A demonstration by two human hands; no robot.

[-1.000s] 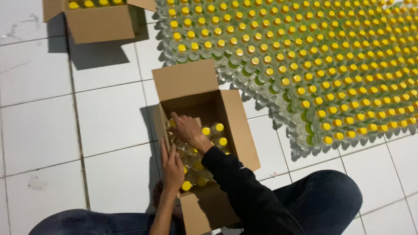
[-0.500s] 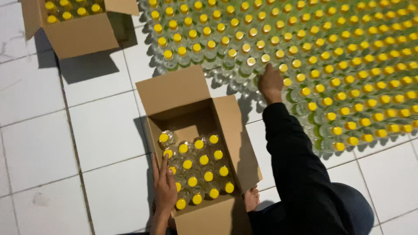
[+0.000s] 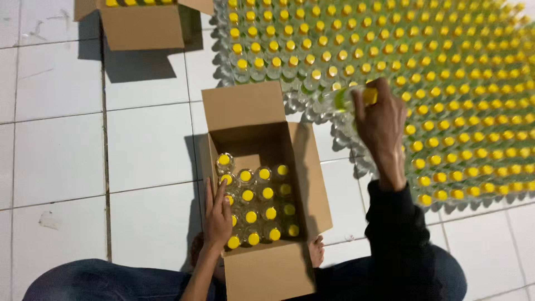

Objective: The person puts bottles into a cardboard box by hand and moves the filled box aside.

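Your right hand (image 3: 382,120) is clenched around a clear plastic bottle with a yellow cap (image 3: 348,98), lifted and tilted almost sideways above the near edge of the big block of yellow-capped bottles (image 3: 446,67) standing on the floor. Cap pokes out by your thumb side, body points left toward the box. The sleeve on that arm is dark, and the arm crosses over the right edge of the box area.

Your left hand (image 3: 217,214) lies flat, fingers straight and released, on the left wall of the open cardboard box (image 3: 251,111); fingertips touch the caps of the packed bottles (image 3: 259,209) at that side. It grips nothing.

The box sits on the white tiled floor (image 3: 61,150) right in front of you, flaps open, far flap lying flat toward the bottle block, near flap toward your knees. Inside, bottles stand upright in rows, filling the left and middle; the right strip by the right wall is in shadow, hard to tell how full.

A second cardboard box (image 3: 145,25) stands top left, well apart, yellow caps showing inside. Your bare toes (image 3: 316,251) show just beside the box's right near corner. Jeans at the bottom edge.
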